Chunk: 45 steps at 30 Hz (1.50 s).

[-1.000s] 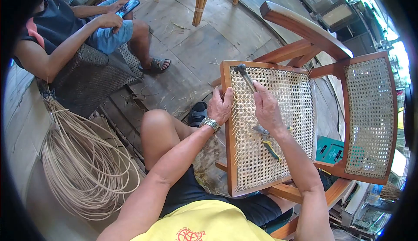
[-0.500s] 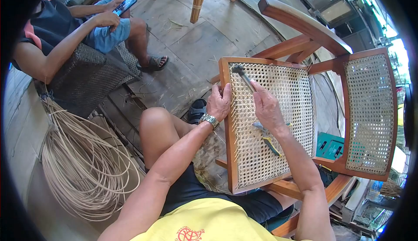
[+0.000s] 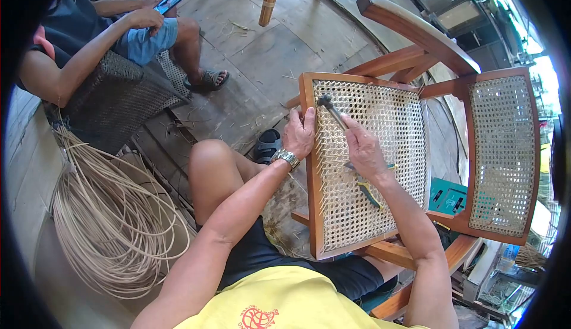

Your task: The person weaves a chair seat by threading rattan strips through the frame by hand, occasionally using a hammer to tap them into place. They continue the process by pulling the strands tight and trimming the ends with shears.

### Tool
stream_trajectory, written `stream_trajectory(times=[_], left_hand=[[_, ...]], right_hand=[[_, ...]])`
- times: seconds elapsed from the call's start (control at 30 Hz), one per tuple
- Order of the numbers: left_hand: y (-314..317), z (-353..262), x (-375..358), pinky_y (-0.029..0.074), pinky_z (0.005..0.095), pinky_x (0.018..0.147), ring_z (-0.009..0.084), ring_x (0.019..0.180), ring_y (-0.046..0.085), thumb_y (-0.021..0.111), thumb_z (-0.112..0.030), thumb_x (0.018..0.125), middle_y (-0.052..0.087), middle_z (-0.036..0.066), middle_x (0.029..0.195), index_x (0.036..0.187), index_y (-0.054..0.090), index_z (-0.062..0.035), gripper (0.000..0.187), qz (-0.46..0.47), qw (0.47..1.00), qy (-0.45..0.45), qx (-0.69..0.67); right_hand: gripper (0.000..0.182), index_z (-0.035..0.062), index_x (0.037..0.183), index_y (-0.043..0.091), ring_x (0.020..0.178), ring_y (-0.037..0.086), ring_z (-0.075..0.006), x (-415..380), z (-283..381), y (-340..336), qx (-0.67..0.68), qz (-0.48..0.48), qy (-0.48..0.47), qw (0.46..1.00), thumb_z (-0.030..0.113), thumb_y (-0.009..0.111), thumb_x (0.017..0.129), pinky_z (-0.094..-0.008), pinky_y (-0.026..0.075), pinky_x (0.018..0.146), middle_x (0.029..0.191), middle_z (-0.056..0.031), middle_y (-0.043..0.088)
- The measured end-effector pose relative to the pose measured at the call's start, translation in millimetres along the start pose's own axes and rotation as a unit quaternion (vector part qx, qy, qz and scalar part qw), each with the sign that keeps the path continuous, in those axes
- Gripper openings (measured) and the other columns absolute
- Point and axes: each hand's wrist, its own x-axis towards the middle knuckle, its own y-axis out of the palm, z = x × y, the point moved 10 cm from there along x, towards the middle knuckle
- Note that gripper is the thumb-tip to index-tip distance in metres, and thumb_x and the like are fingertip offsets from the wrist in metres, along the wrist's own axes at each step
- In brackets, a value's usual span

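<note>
A wooden chair lies tipped in front of me, its woven cane seat (image 3: 395, 112) facing up. My left hand (image 3: 299, 134) grips the near-left rail of the seat frame (image 3: 316, 222), thumb on top and a metal-banded watch on the wrist. In my right hand (image 3: 364, 152) is a hammer (image 3: 335, 113), held by its handle. The dark hammer head is over the cane close to that rail, a little beyond my left thumb. A row of short cane ends or pegs sticks up along the rail. Pliers (image 3: 370, 194) with yellow-and-dark handles rest on the seat, partly hidden under my right forearm.
A large bundle of cane strands (image 3: 113, 228) hangs at the left. Behind it, a person (image 3: 74, 25) sits in a dark woven chair (image 3: 107, 103), holding a phone (image 3: 171, 0). A green case (image 3: 447, 197) lies beyond the seat, near the cane backrest (image 3: 502, 156). Rattan furniture legs (image 3: 269, 2) stand ahead.
The hammer head has shifted slightly toward me along the rail. My left hand keeps its grip on the frame. The whole view has tilted a little.
</note>
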Motion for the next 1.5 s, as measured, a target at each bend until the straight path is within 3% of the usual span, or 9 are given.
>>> stream_trajectory(times=[0.07, 0.13, 0.37, 0.43, 0.57, 0.83, 1.03, 1.17, 1.5], left_hand=[[-4.3, -3.9, -1.6, 0.049, 0.0537, 0.084, 0.0499, 0.098, 0.065, 0.043, -0.062, 0.100, 0.069, 0.030, 0.100, 0.112, 0.055, 0.0000, 0.065, -0.017, 1.000, 0.006, -0.005], [-4.3, -3.8, -1.6, 0.049, 0.0540, 0.083, 0.0501, 0.097, 0.065, 0.043, -0.062, 0.100, 0.069, 0.030, 0.099, 0.111, 0.055, -0.0002, 0.064, -0.023, 1.000, 0.012, -0.003], [-3.8, -2.9, -1.2, 0.049, 0.0545, 0.081, 0.0498, 0.097, 0.065, 0.042, -0.061, 0.101, 0.069, 0.030, 0.098, 0.111, 0.056, -0.0007, 0.063, -0.019, 1.000, 0.003, 0.013], [-3.5, -1.8, -1.9, 0.049, 0.0545, 0.081, 0.0499, 0.097, 0.065, 0.042, -0.061, 0.101, 0.069, 0.030, 0.098, 0.111, 0.056, -0.0007, 0.062, -0.020, 1.000, 0.004, 0.011], [-4.9, -3.7, -1.3, 0.049, 0.0544, 0.081, 0.0502, 0.096, 0.065, 0.042, -0.060, 0.101, 0.069, 0.030, 0.098, 0.110, 0.056, -0.0008, 0.061, -0.031, 0.999, 0.011, 0.009], [-3.4, -2.7, 0.3, 0.050, 0.0544, 0.081, 0.0502, 0.095, 0.065, 0.042, -0.060, 0.101, 0.069, 0.031, 0.099, 0.110, 0.056, 0.0000, 0.062, -0.027, 0.999, 0.008, 0.016], [-4.6, -4.6, -1.5, 0.050, 0.0539, 0.083, 0.0497, 0.098, 0.065, 0.042, -0.061, 0.101, 0.069, 0.031, 0.100, 0.115, 0.057, 0.0006, 0.065, -0.030, 0.999, 0.010, 0.015], [-5.8, -7.1, -3.1, 0.050, 0.0537, 0.084, 0.0490, 0.099, 0.065, 0.042, -0.061, 0.101, 0.069, 0.031, 0.101, 0.116, 0.057, 0.0005, 0.065, -0.020, 1.000, 0.004, 0.012], [-2.8, -2.3, 1.1, 0.050, 0.0530, 0.085, 0.0489, 0.100, 0.065, 0.044, -0.061, 0.101, 0.068, 0.031, 0.104, 0.116, 0.057, 0.0007, 0.065, -0.021, 1.000, 0.002, 0.010]], right_hand=[[0.038, 0.0114, 0.141, 0.053, 0.095, 0.071, -0.0322, -2.3, 2.5, 1.2, -0.006, 0.001, -0.033, 0.999, 0.008, 0.053, 0.102, -0.0415, 0.058, 0.080, 0.113, -0.0192, 0.069], [0.039, 0.0117, 0.142, 0.052, 0.095, 0.071, -0.0336, -5.3, -3.7, 1.6, 0.019, 0.017, 0.019, 0.999, 0.008, 0.052, 0.102, -0.0414, 0.058, 0.079, 0.111, -0.0194, 0.069], [0.037, 0.0107, 0.139, 0.053, 0.098, 0.071, -0.0349, -13.2, -2.2, 9.8, -0.013, 0.048, 0.025, 0.998, 0.008, 0.053, 0.102, -0.0415, 0.058, 0.080, 0.113, -0.0200, 0.068], [0.037, 0.0100, 0.139, 0.053, 0.095, 0.070, -0.0349, -14.6, 13.6, -2.8, 0.009, -0.016, -0.032, 0.999, 0.008, 0.053, 0.102, -0.0417, 0.058, 0.079, 0.111, -0.0197, 0.068], [0.037, 0.0098, 0.138, 0.053, 0.093, 0.070, -0.0349, -18.1, 6.0, 1.3, -0.004, 0.004, -0.032, 0.999, 0.007, 0.053, 0.102, -0.0413, 0.057, 0.078, 0.109, -0.0201, 0.068], [0.039, 0.0127, 0.140, 0.053, 0.084, 0.069, -0.0309, -25.8, 4.8, 2.3, -0.012, 0.054, 0.014, 0.998, 0.008, 0.054, 0.102, -0.0396, 0.057, 0.073, 0.099, -0.0170, 0.066], [0.038, 0.0118, 0.138, 0.054, 0.082, 0.069, -0.0302, -30.5, 9.8, 2.8, -0.012, 0.026, -0.017, 0.999, 0.005, 0.053, 0.101, -0.0376, 0.057, 0.069, 0.101, -0.0177, 0.066], [0.036, 0.0109, 0.137, 0.054, 0.083, 0.069, -0.0311, -34.4, 6.5, 0.0, 0.004, 0.032, 0.015, 0.999, 0.005, 0.053, 0.101, -0.0378, 0.058, 0.069, 0.101, -0.0183, 0.066], [0.032, 0.0092, 0.136, 0.054, 0.079, 0.066, -0.0240, -37.8, 3.8, -1.8, -0.017, 0.073, 0.018, 0.997, 0.011, 0.051, 0.104, -0.0366, 0.057, 0.070, 0.099, -0.0150, 0.065]])
